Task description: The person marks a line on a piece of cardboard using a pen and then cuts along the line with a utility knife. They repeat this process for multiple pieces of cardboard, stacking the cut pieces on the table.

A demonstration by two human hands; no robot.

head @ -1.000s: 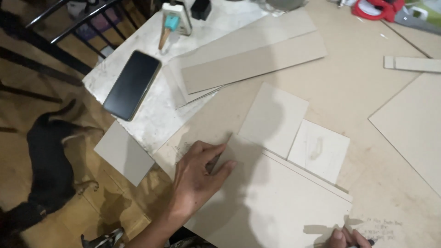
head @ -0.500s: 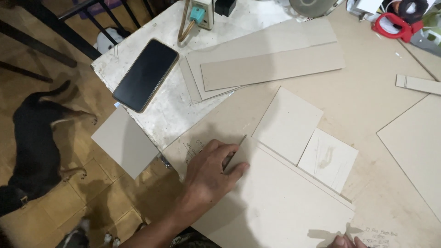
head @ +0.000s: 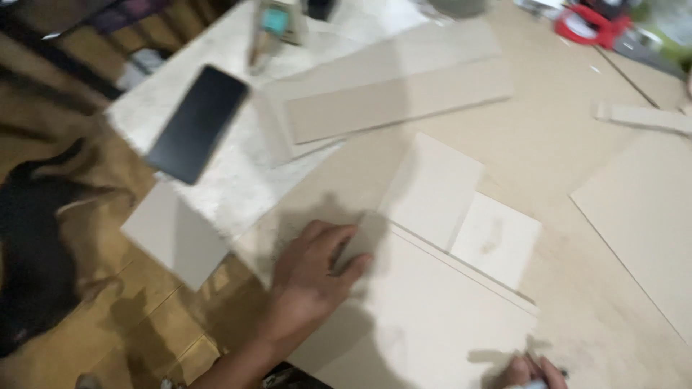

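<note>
Left hand (head: 313,277), fingers spread flat, pins the board (head: 425,324); right hand (head: 530,373) grips a pen (head: 559,374). Lighter pressure could let the board slide, skewing the mark.

The whole picture is smeared, so edges look soft. The right hand (head: 530,373) is cut off by the bottom edge — only a few fingers and a bit of a dark pen show. The left hand (head: 311,277) covers a corner of the big pale cardboard sheet (head: 432,324), hiding what lies under it. The black dog (head: 32,245) on the floor is just a dark blur, cut off at the left. The red tool (head: 587,27) at the top is too fuzzy to tell.
</note>
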